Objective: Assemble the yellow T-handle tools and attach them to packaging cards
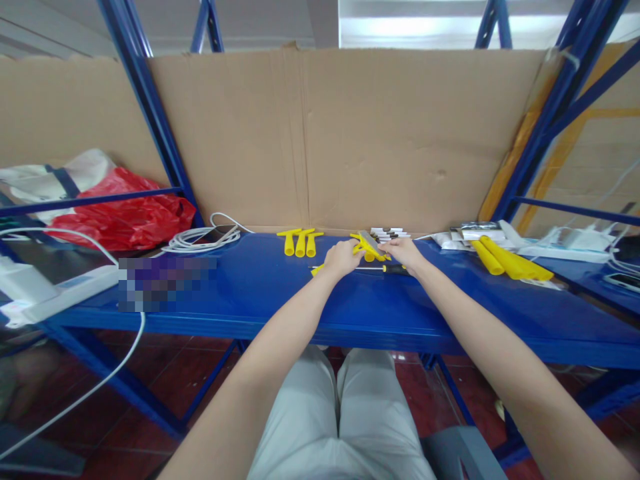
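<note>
Left hand [343, 259] and right hand [404, 253] were together over the blue bench [270, 288], both gripping one yellow piece with a grey plate [371, 244]. The left was curled around its yellow part, probably to keep it steady; the right had its fingertips pinched at the opposite end, seemingly to control the plate's edge. Holding it from two sides likely kept it from twisting. The piece sat tilted between them, and how plate and yellow part joined was too small to tell.

Just toward the body, at six o'clock from the piece, a screwdriver [397, 269] lay crosswise, its dark handle at the right hand, perhaps so that hand could take it easily. At one o'clock, small black-and-white parts [390, 233] were grouped close behind the fingers, within short reach.

Near nine o'clock, three yellow T-shaped handles [300, 244] stood apart in a neat row, their round ends facing the person, an arrangement that seemed to keep them separate and easy to pick up. At three o'clock, well apart, yellow tubes [507, 259] lay bunched beside plastic packets [477, 233]. Beyond the row, toward ten o'clock, were a coiled white cable [203, 240], apparently looped out of the way, and a red bag [133, 210]. Upright cardboard [360, 140] closed off twelve o'clock, perhaps as a backstop.
</note>
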Demonstrator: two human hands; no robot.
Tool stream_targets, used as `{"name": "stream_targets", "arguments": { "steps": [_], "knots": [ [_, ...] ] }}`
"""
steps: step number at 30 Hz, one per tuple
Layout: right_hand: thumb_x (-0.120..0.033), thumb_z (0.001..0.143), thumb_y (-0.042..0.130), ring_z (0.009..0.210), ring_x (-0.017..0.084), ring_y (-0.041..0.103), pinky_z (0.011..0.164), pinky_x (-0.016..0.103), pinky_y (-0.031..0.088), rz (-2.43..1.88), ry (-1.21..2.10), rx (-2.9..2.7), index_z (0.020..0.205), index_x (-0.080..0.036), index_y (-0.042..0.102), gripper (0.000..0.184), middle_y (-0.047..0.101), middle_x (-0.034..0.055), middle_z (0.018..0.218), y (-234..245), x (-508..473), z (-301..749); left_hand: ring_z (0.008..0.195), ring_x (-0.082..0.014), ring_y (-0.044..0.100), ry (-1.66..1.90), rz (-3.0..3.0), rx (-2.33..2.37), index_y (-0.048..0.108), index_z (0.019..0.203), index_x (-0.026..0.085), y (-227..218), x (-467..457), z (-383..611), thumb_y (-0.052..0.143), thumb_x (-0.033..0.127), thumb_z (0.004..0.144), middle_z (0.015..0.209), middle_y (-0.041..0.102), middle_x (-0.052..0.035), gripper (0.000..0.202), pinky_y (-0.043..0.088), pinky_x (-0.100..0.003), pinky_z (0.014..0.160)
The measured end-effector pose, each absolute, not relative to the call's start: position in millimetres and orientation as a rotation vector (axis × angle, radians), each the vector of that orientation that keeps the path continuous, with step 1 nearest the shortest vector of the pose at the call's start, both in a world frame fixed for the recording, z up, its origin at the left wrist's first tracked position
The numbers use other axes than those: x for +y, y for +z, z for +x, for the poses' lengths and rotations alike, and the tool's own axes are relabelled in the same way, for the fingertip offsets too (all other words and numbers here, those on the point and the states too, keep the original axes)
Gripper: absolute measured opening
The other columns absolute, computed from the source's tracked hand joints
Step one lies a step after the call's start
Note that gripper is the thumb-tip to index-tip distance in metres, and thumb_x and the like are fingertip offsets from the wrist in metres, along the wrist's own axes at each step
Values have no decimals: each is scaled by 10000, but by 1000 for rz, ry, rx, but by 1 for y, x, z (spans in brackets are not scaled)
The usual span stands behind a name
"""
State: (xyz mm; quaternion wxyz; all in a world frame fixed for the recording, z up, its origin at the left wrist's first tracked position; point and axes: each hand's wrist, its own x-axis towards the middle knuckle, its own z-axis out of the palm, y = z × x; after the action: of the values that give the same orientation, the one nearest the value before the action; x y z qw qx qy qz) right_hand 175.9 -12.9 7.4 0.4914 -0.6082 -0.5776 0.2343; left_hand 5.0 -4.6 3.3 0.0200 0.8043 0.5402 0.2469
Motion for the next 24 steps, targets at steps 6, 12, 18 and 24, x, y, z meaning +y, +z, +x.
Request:
{"name": "stream_targets", "arguments": {
  "steps": [6, 12, 18, 24],
  "knots": [
    [-224, 729, 651, 526, 123, 519, 553, 227, 401, -1520, 579, -1497, 478, -167, 574, 269, 535, 5, 463, 10, -18, 174, 1120, -252, 620, 735, 2500, 1687, 631, 1210, 281, 2, -4, 5, 523, 422, 899, 1177, 686, -64, 358, 468, -332, 920],
    [-206, 746, 631, 517, 116, 515, 565, 223, 409, -1549, 635, -1522, 493, -168, 565, 265, 555, 6, 482, 11, -19, 174, 1141, -262, 610, 731, 2562, 1641, 518, 1343, 278, 1, -3, 5, 521, 405, 907, 1230, 659, -75, 455, 470, -351, 931],
    [-205, 732, 625, 504, 107, 483, 563, 224, 382, -1523, 597, -1540, 449, -171, 524, 302, 533, 3, 466, 13, -21, 173, 1192, -213, 571, 734, 2694, 1484, 444, 1406, 316, 3, -7, 3, 487, 267, 934, 1292, 609, -44, 476, 446, -325, 981],
    [-218, 723, 621, 491, 109, 470, 556, 228, 378, -1526, 589, -1539, 440, -181, 519, 304, 509, -1, 443, 14, -23, 171, 1118, -216, 601, 656, 2746, 1497, 519, 1368, 327, 3, -9, 2, 445, 248, 950, 1219, 600, -59, 432, 456, -321, 963]
  ]
}}
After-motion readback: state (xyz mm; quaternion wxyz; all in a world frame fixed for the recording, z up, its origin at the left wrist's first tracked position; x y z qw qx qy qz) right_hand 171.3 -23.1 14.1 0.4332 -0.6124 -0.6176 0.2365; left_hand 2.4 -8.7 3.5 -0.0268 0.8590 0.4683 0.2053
